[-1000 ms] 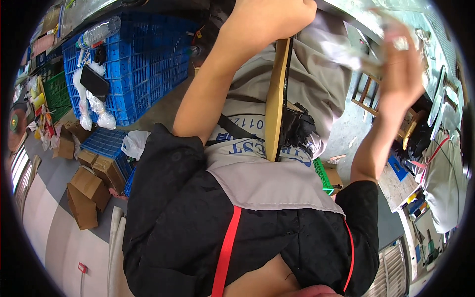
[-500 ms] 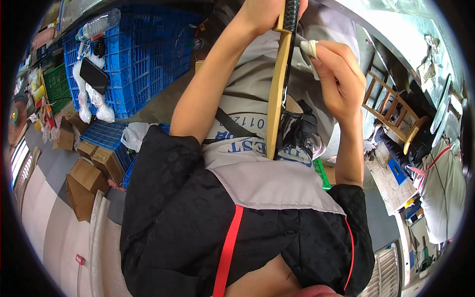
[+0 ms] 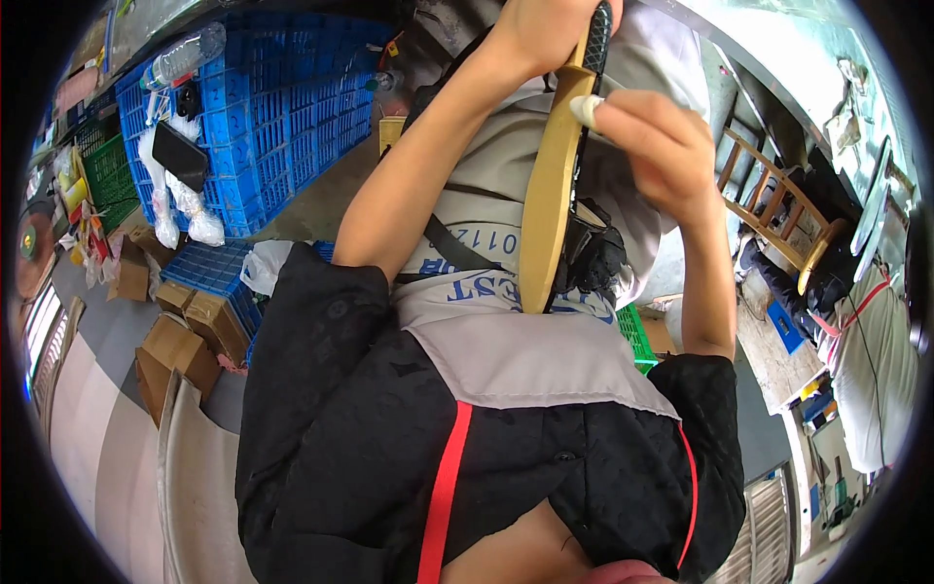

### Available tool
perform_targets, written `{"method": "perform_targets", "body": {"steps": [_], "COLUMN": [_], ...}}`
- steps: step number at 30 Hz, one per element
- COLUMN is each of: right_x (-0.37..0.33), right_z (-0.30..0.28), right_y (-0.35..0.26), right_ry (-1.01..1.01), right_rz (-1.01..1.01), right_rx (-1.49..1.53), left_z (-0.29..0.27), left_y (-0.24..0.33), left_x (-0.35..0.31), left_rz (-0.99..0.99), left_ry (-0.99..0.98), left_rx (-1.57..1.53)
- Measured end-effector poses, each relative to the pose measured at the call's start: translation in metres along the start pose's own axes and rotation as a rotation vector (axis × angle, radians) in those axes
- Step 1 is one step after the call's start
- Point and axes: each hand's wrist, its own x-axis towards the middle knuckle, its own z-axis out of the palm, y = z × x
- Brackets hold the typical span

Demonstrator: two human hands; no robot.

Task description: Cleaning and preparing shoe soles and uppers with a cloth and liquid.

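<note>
My left hand (image 3: 559, 37) is closed around the black cross-hatched handle of a knife-shaped piece (image 3: 547, 185) with a broad tan-gold blade and a dark edge. The blade points down toward my body, over my grey apron (image 3: 545, 355), its flat side facing up. Beside the blade, just below the guard, my right hand (image 3: 662, 146) has its fingers curled in. A pale cover (image 3: 585, 110) on one of its fingertips overlaps the blade. What those curled fingers hold, if anything, is hidden. A black bundle (image 3: 593, 255) lies behind the blade.
Blue crates (image 3: 263, 117) stand at the left, with a phone (image 3: 181, 156), plastic bags and a clear bottle (image 3: 190, 54) on them. Cardboard boxes (image 3: 175, 355) sit farther down the left. A wooden stool (image 3: 778, 209) is at the right, near a person in pale clothing (image 3: 871, 360).
The blade has turned so its broad face shows instead of its narrow side. My right hand has moved slightly left, and its covered fingertip now overlaps the blade.
</note>
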Motion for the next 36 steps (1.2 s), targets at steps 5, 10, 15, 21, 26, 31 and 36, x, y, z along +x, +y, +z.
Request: {"method": "perform_targets", "body": {"steps": [5,10,15,21,26,31,36], "right_x": [-0.01,-0.018,-0.008,-0.03,-0.001,0.005,0.001], "right_z": [0.004,0.012,0.009,0.002,-0.003,0.024,0.023], "right_y": [-0.016,-0.017,-0.014,-0.038,-0.05,-0.063,-0.072], "right_ry": [-0.05,0.04,0.083,-0.057,0.241,0.352,0.291], "right_rz": [0.003,0.051,0.098,0.207,0.359,0.363,0.391], "right_rx": [0.195,0.094,0.004,0.443,0.413,0.439,0.255], "left_z": [-0.003,-0.009,-0.011,-0.021,-0.037,-0.038,-0.038], "left_y": [0.004,0.025,0.027,0.022,0.064,0.07,0.087], "left_x": [-0.003,0.002,0.005,0.003,0.032,0.036,0.041], "left_rz": [0.012,-0.271,-0.447,-0.237,-0.164,-0.426,-0.489], "left_ry": [0.034,-0.085,-0.019,-0.073,-0.098,-0.111,-0.009], "left_rx": [0.083,0.228,-0.107,0.154,0.445,0.487,0.583]}}
